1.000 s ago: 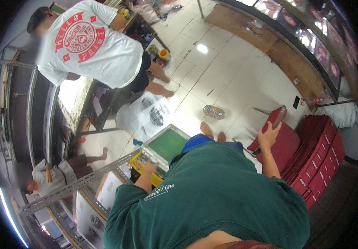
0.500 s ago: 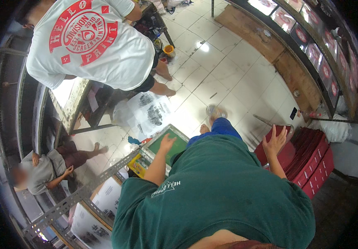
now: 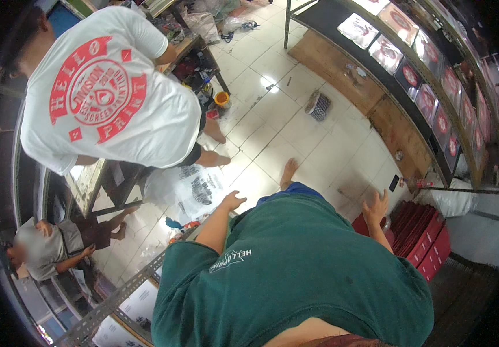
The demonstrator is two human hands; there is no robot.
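Note:
My left hand [image 3: 234, 201] hangs in the air at the left of my green shirt [image 3: 301, 260]. Its fingers are stretched out and it holds nothing. On the other side, above the floor near a stack of red folded pieces [image 3: 414, 228], my right hand [image 3: 375, 208] is raised with its fingers apart, also without anything in it. A bare foot [image 3: 288, 173] of mine shows on the white tile floor [image 3: 269, 124]. Farther ahead lies a small clear plastic packet [image 3: 317, 106] with dark patterned contents.
A person in a white shirt [image 3: 108, 95] stands at a worktable on the left; another in grey [image 3: 58, 248] sits behind. A rack with printed sheets [image 3: 425, 101] curves along the right. A metal-framed rack [image 3: 110, 295] is at lower left. Printed plastic [image 3: 194, 188] and a yellow pot [image 3: 221, 98] stand ahead.
I have stepped forward. The green-screened frame by my left hand is now mostly out of sight behind my arm and shirt. The floor packet shows sharply farther ahead.

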